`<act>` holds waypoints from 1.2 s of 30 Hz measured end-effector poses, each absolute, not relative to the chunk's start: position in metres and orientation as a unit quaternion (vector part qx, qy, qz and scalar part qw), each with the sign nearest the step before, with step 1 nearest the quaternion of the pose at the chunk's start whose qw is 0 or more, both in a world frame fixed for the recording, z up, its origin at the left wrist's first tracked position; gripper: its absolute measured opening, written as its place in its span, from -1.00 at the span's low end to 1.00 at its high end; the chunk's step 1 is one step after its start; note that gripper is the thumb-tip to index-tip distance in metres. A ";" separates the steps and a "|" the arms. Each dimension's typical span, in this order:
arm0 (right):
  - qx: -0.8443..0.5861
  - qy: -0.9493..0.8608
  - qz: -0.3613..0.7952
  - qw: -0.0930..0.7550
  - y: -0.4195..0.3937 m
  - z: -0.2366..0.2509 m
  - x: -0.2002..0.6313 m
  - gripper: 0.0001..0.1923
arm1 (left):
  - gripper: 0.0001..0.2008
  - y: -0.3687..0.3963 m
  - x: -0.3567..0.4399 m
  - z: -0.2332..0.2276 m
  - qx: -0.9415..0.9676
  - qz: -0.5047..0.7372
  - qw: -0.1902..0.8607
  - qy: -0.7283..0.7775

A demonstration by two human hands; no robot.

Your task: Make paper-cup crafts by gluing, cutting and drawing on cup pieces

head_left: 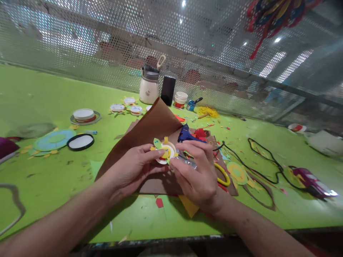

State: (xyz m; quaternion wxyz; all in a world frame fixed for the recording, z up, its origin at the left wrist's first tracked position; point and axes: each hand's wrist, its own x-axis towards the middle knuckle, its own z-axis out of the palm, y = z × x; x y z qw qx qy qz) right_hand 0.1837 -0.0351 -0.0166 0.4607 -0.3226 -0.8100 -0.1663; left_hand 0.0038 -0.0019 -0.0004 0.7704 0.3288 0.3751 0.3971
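Observation:
My left hand (134, 167) pinches a small round paper craft (165, 151), white with a yellow centre and green and yellow paper bits around its rim. My right hand (197, 171) touches the craft's right side and grips what looks like scissors, with a metal part (187, 162) showing under the fingers and a yellow loop handle (223, 175) sticking out to the right. Both hands hover over a sheet of brown paper (152, 132) whose far corner curls upward. A blue glue gun (186, 135) lies just beyond my right hand.
On the green table (40, 92): finished paper crafts (125, 106), a cream jug (149, 87), a dark phone (168, 90), a small cup (180, 100), round discs (80, 142) at left, a black cable (257, 160), a purple tool (312, 182) at right. A perforated metal screen (107, 43) closes the back.

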 end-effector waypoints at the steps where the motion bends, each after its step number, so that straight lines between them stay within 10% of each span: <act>1: -0.320 -0.811 -0.172 0.458 -0.035 -0.020 0.183 -0.78 | -0.92 -0.002 0.003 0.000 0.323 0.399 0.772 0.375; 36: -0.248 -0.865 -0.146 0.412 -0.026 -0.024 0.194 -0.72 | -0.94 -0.003 0.000 0.012 0.285 0.454 0.722 0.439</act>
